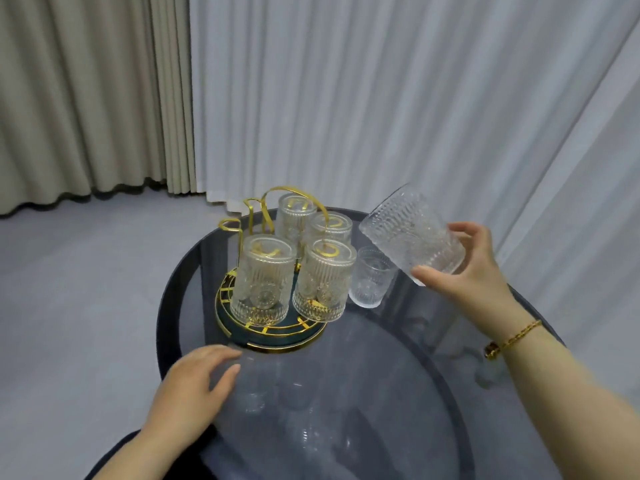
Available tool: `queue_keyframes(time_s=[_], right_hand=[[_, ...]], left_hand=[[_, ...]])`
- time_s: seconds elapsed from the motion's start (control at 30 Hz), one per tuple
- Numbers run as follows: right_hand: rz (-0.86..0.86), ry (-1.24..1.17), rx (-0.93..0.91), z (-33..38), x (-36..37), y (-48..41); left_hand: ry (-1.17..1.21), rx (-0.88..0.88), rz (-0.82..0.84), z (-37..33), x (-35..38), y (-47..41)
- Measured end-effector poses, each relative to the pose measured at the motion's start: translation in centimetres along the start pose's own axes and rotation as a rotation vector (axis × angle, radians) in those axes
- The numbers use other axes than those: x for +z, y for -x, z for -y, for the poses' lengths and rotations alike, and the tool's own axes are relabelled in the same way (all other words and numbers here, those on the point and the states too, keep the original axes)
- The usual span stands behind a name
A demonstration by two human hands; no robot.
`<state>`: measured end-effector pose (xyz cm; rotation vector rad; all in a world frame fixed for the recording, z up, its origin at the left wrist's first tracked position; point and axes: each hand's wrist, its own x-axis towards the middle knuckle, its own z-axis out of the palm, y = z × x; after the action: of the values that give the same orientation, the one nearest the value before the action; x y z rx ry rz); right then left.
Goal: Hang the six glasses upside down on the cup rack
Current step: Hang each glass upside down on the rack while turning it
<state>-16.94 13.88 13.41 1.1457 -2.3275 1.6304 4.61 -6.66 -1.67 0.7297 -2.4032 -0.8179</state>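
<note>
Two curtains fill the upper frame, a beige curtain [86,98] at upper left and a white curtain [381,98] across the rest. Below them the round smoked-glass table [346,393] takes up the lower centre and right.

On its far left part stands my cup rack [273,327], a dark round base with gold trim and gold wire loops rising from it. Four glasses hang on it mouth down, long axes upright: the front-left glass [263,278], the front-right glass [323,282], the back-left glass [294,220] and the back-right glass [330,228]. At least one gold loop at the rack's upper left is still bare.

Just right of the rack, on the tabletop, the fifth glass [372,277] stands upright, mouth up.

My right hand [464,271], at centre right, grips the sixth glass [412,233] around its lower end, thumb in front and fingers behind. This glass is off the table, above and right of the rack, tilted, its long axis running from lower right to upper left.

My left hand [194,379], at lower left, lies open and flat on the table near the rack's front edge, holding nothing.
</note>
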Motion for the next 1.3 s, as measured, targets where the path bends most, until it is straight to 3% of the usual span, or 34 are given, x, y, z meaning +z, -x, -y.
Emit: queue_keyframes(time_s=[0.1, 0.23, 0.53, 0.83, 1.3], right_hand=[[0.062, -0.013, -0.065, 3.6, 0.7, -1.9], [0.197, 0.007, -0.151, 8.5, 3.0, -5.0], [0.506, 0.391, -0.226, 14.8, 11.3, -11.7], [0.634, 0.582, -0.208, 14.5, 15.5, -12.3], [0.792, 0.685, -0.162, 11.2, 20.5, -10.1]], left_hand=[[-0.007, -0.068, -0.047, 1.9, -1.3, -1.5], [-0.023, -0.015, 0.038, 3.1, -1.1, -3.6], [-0.192, 0.095, 0.122, 4.2, 0.1, -4.8], [-0.161, 0.083, 0.130, 4.8, 0.3, -4.9], [-0.097, 0.085, 0.091, 4.9, 0.4, -4.8]])
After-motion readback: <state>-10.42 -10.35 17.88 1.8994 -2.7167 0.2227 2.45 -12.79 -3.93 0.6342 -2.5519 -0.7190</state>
